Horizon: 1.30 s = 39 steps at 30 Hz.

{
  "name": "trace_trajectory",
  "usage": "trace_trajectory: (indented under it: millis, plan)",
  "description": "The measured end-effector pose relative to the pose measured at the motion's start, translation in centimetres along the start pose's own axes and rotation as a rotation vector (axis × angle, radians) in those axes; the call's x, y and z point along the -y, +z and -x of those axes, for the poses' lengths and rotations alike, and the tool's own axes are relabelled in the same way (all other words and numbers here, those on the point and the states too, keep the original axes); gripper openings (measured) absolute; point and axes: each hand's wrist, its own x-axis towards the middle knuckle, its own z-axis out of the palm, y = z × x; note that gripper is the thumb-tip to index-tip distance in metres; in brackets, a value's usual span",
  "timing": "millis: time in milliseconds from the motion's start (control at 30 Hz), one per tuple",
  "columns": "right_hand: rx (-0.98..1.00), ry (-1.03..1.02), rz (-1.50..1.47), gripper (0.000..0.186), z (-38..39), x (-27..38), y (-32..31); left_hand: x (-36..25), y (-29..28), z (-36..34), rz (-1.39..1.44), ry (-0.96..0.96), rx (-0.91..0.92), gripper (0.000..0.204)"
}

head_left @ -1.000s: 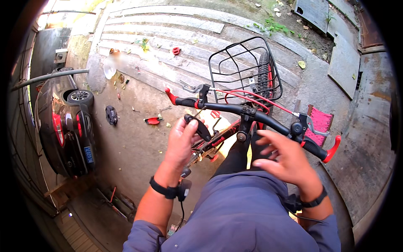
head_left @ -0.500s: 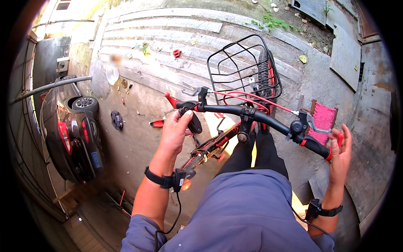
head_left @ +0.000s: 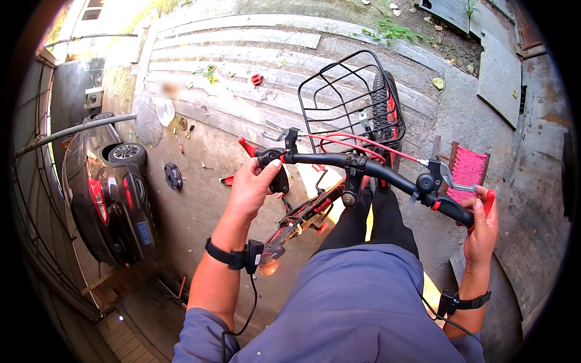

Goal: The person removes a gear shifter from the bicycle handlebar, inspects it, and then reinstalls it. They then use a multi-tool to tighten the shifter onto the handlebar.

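Observation:
I stand over a red and black bicycle with a black handlebar [head_left: 384, 174] and a black wire front basket [head_left: 342, 103]. My left hand [head_left: 257, 184] is closed on a black folding tool [head_left: 279, 181], held against the left grip, beside a red bar end [head_left: 246, 145] and the left brake lever [head_left: 290, 139]. My right hand [head_left: 481, 221] is closed round the red bar end [head_left: 490, 201] at the right end, next to the black grip [head_left: 454, 210], bell [head_left: 425, 182] and silver brake lever [head_left: 457, 181].
A dark car [head_left: 109, 193] is parked at the left. A pink woven seat [head_left: 463, 164] lies right of the bicycle. Beyond, a red object [head_left: 256, 79], a dark object [head_left: 172, 175] and scattered bits lie on the concrete, with grey boards [head_left: 499, 78] at upper right.
My right hand has moved from near the middle of the handlebar out to its right end and closed there. My left hand with the tool has shifted up and left to the left grip.

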Motion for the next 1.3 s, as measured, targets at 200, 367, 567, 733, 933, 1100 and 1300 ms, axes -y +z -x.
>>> trace_trajectory:
  millis: [200, 367, 567, 733, 933, 1100, 1300]
  plan:
    - [-0.181, -0.157, 0.204, 0.042, -0.2, 0.4, -1.2, -1.2, -0.5, 1.9, 0.246, -0.039, 0.061, 0.036]
    - [-0.114, -0.656, 0.440, 0.045, 0.9, 6.2, 1.5, -2.2, 2.3, 6.5, 0.728, 0.029, 0.379, 0.061]
    - [0.644, -0.667, 0.246, 0.033, 0.4, 10.0, 11.6, -2.9, 5.7, 9.7, 0.906, -0.123, 0.721, 0.081]
    - [0.865, -0.447, -0.006, 0.022, 0.6, 8.8, 15.6, -3.1, 6.3, 10.3, 0.865, -0.027, 0.795, 0.080]
    - [0.838, -0.472, 0.052, 0.016, 0.5, 8.5, 16.5, -2.8, 5.8, 11.0, 0.936, -0.111, 0.835, 0.084]
    - [0.733, -0.131, 0.051, 0.018, 0.8, 8.8, 17.7, -3.0, 6.2, 11.3, 0.834, -0.053, 0.886, 0.085]
    - [0.680, -0.907, 0.363, 0.062, 0.5, 8.6, 16.4, -3.0, 7.0, 10.4, 1.016, 0.009, 0.713, 0.082]
